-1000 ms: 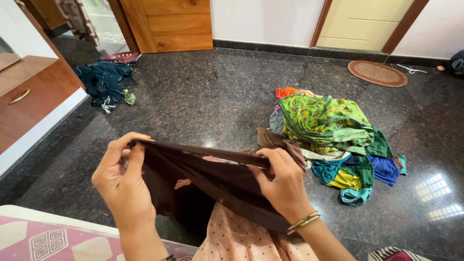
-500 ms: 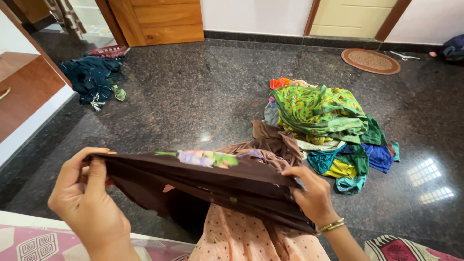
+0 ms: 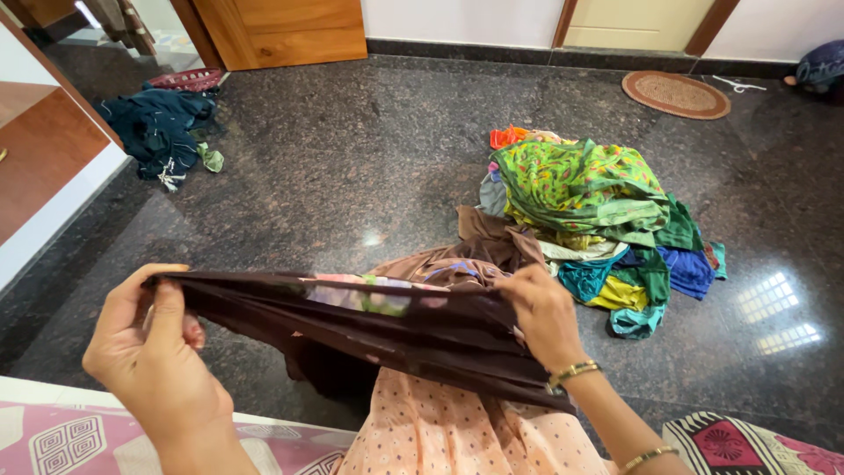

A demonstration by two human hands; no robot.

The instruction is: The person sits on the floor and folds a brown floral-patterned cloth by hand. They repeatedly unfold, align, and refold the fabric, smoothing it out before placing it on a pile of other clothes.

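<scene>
A dark brown garment (image 3: 369,321) with a flowered lining is stretched flat between my two hands, over my lap. My left hand (image 3: 154,352) pinches its left end with thumb and fingers. Its right end is gripped by my right hand (image 3: 545,312), which wears gold bangles on the wrist. A peach dotted cloth (image 3: 457,431) lies under the garment on my lap. More brown fabric (image 3: 479,251) trails from the garment toward the floor behind it.
A heap of bright green, blue and yellow clothes (image 3: 598,220) lies on the dark granite floor (image 3: 352,149) to the right. A dark blue pile (image 3: 163,127) sits far left by a wooden door (image 3: 281,31). A round mat (image 3: 675,94) lies far right. Pink patterned bedding (image 3: 61,435) is at my left.
My hands have moved apart, pulling the brown garment wide and flat. The left hand slid left and down, and the flowered lining now shows along the top edge.
</scene>
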